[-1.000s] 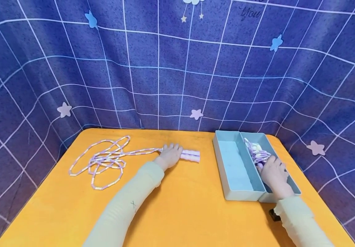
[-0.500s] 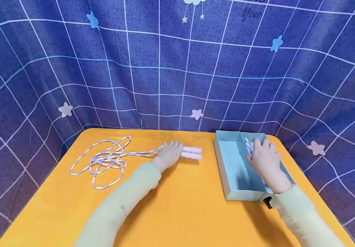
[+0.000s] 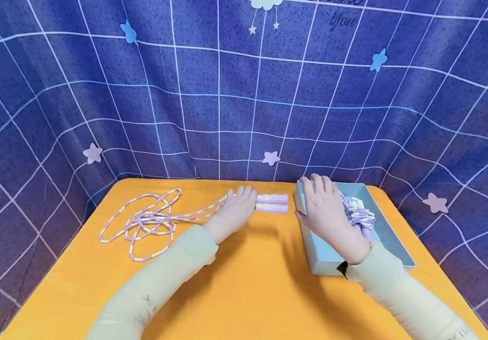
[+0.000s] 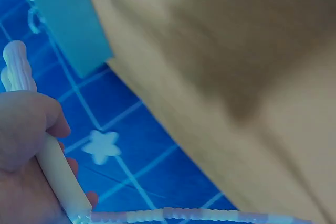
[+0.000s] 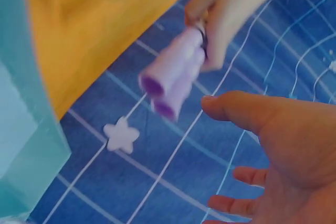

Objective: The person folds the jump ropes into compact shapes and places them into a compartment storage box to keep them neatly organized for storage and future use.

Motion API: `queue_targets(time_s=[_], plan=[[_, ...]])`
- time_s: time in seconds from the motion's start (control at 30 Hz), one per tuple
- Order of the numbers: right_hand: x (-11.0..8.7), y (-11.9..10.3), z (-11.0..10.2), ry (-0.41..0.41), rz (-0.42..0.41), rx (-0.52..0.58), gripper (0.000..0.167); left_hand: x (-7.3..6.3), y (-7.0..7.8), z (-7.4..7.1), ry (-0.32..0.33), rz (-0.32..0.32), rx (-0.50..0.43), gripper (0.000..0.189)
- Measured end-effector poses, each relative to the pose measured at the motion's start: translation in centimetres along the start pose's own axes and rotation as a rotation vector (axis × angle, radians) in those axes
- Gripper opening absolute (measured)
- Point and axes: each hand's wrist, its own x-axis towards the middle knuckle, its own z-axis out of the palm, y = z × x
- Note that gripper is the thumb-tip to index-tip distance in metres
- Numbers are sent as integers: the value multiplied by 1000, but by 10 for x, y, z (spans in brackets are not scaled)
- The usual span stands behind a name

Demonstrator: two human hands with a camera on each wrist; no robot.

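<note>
The left hand (image 3: 234, 208) was clamped on two lilac, ridged cylindrical handles (image 3: 272, 199), whose ends pointed toward a pale blue, rectangular tray (image 3: 326, 267). From these handles a thin rope of purple and white beads (image 3: 152, 218) ran leftward and lay in tangled loops on the orange tablecloth (image 3: 244, 293). In the left wrist view, the thumb and the fingers were closed around a pale shaft, with the beads coming out from its end. The right hand (image 3: 322, 208) was in front of the tray in the head view; its fingers and thumb were apart, as the right wrist view showed. A bundle of similar purple and white beads (image 3: 360, 215) lay inside the tray. Behind the table hung a dark blue curtain (image 3: 235, 71) with grid lines and stars.
</note>
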Motion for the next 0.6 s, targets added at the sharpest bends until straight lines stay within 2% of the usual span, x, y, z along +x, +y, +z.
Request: queue_targets(time_s=[0.17,0.3,0.47,0.6], plan=[[4,-20,1,2,-80,-11,87,-4,16,-24,120,-26,52,23],[3,-31,4,26,-156,6,83,-8,30,-40,221,-64,92,24],[-1,-41,8,104,-203,33,53,-16,48,-55,330,-123,158,24],[-3,-45,11,166,-228,-14,33,-23,58,-65,451,-188,165,26]])
